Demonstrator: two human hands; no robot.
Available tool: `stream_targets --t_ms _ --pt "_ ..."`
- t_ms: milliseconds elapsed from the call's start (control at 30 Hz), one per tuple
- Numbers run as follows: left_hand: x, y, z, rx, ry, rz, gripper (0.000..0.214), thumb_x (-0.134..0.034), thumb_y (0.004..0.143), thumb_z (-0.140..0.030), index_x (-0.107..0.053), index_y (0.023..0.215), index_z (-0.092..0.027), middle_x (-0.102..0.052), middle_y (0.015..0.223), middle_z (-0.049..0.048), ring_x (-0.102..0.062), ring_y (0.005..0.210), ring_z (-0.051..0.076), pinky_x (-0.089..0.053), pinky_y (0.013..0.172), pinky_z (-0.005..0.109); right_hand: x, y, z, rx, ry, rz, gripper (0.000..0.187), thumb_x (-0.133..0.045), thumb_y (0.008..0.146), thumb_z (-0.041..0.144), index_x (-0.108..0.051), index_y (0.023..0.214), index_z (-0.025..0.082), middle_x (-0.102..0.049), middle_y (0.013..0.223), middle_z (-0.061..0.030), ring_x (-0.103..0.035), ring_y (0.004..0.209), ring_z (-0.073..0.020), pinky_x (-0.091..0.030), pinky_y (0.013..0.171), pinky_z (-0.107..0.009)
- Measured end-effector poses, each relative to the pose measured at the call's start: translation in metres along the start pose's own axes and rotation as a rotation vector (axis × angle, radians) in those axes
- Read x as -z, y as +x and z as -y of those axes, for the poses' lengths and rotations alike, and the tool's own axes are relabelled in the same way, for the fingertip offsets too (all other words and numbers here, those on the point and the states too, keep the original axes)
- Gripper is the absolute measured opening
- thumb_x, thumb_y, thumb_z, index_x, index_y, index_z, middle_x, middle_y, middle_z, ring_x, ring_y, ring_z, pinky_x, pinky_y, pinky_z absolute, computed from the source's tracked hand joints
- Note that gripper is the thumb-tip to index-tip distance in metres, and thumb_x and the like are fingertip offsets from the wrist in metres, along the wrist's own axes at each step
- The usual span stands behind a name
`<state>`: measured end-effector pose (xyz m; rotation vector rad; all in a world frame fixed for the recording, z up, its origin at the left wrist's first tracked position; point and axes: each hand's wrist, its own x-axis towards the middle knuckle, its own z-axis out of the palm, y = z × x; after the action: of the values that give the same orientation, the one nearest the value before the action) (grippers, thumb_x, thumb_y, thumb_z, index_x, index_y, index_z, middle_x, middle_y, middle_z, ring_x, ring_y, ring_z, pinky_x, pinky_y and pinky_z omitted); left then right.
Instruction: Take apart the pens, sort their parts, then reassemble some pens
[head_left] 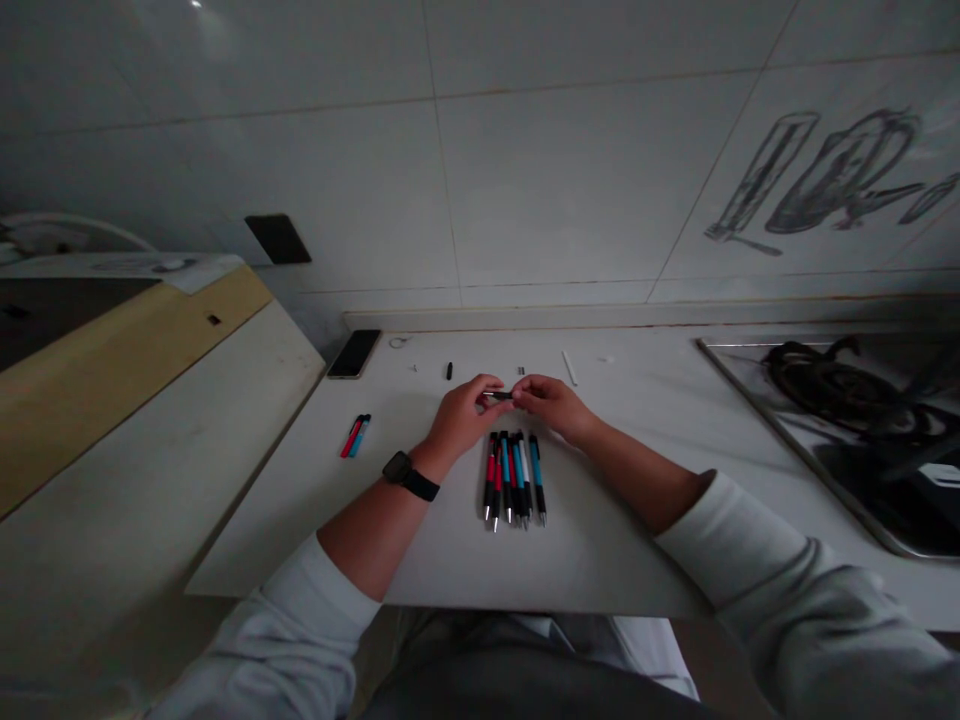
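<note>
My left hand point(463, 415) and my right hand point(551, 403) meet over the white counter point(420, 550), fingers pinched on the two ends of one small dark pen part point(498, 396) held level between them. Just below the hands lies a tight row of several red, blue and white pens point(513, 478), tips toward me. A black watch point(409, 474) sits on my left wrist. Small loose pen pieces lie beyond the hands: a black piece point(448, 371), a tiny dark piece point(520, 371) and a thin white tube point(570, 367).
A red and a blue pen body point(355, 436) lie together at the left. A dark phone point(354, 353) rests near the tiled wall. A gas hob point(855, 420) fills the right side. A lower wooden surface point(112, 360) stands left of the counter.
</note>
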<state>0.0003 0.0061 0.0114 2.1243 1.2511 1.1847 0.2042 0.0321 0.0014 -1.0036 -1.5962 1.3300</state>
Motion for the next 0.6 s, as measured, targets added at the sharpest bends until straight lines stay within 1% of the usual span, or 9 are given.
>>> stream_targets --t_ms 67,133,267,400,500,600 --pt "0.002 0.001 0.004 0.025 -0.006 -0.026 0.019 -0.070 0.090 -0.028 -0.069 0.108 -0.022 -0.076 0.104 0.0043 -0.069 0.083 0.016 -0.054 0.081 0.030 0.001 0.002 -0.002 0.002 -0.002 -0.066 0.038 -0.071 0.076 0.056 -0.064 0.087 0.020 -0.065 0.077 0.0005 -0.055 0.069 -0.0130 -0.043 0.069 -0.027" --pt "0.004 0.002 0.008 0.032 0.002 -0.023 0.012 -0.065 0.093 -0.026 -0.071 0.103 -0.022 -0.077 0.099 0.0037 -0.070 0.085 0.017 -0.054 0.084 0.030 0.003 0.003 -0.004 -0.015 -0.020 -0.090 0.040 -0.069 0.076 0.059 -0.062 0.087 0.020 -0.064 0.077 0.0005 -0.054 0.067 -0.0131 -0.043 0.067 -0.027" --pt "0.005 0.002 0.009 0.047 0.016 -0.018 0.011 -0.064 0.093 -0.029 -0.072 0.095 -0.021 -0.077 0.094 0.0033 -0.070 0.085 0.018 -0.054 0.082 0.030 0.001 0.001 -0.004 -0.019 -0.070 -0.069 0.044 -0.064 0.080 0.065 -0.062 0.089 0.021 -0.066 0.077 -0.0005 -0.055 0.068 -0.0146 -0.044 0.069 -0.028" --pt "0.004 0.002 0.007 0.059 0.025 0.001 0.013 -0.059 0.095 -0.026 -0.069 0.089 -0.021 -0.075 0.084 0.0015 -0.068 0.079 0.017 -0.051 0.077 0.028 -0.002 0.001 -0.006 0.008 -0.104 -0.086 0.046 -0.062 0.081 0.068 -0.060 0.083 0.022 -0.066 0.074 -0.0012 -0.054 0.067 -0.0151 -0.044 0.068 -0.029" --pt "0.001 0.001 0.008 0.083 0.006 -0.005 0.014 -0.058 0.095 -0.026 -0.067 0.085 -0.021 -0.074 0.081 0.0008 -0.067 0.076 0.016 -0.050 0.074 0.027 -0.003 0.002 -0.009 0.017 -0.116 -0.117 0.044 -0.062 0.081 0.066 -0.059 0.082 0.022 -0.067 0.073 -0.0012 -0.055 0.066 -0.0152 -0.045 0.068 -0.029" --pt "-0.004 0.002 0.013 0.152 -0.084 -0.017 0.016 -0.058 0.094 -0.029 -0.064 0.082 -0.020 -0.072 0.078 0.0006 -0.066 0.074 0.015 -0.049 0.072 0.027 -0.003 0.002 -0.011 0.044 -0.151 -0.146 0.038 -0.062 0.083 0.060 -0.059 0.084 0.022 -0.069 0.075 -0.0025 -0.061 0.070 -0.0169 -0.048 0.073 -0.031"
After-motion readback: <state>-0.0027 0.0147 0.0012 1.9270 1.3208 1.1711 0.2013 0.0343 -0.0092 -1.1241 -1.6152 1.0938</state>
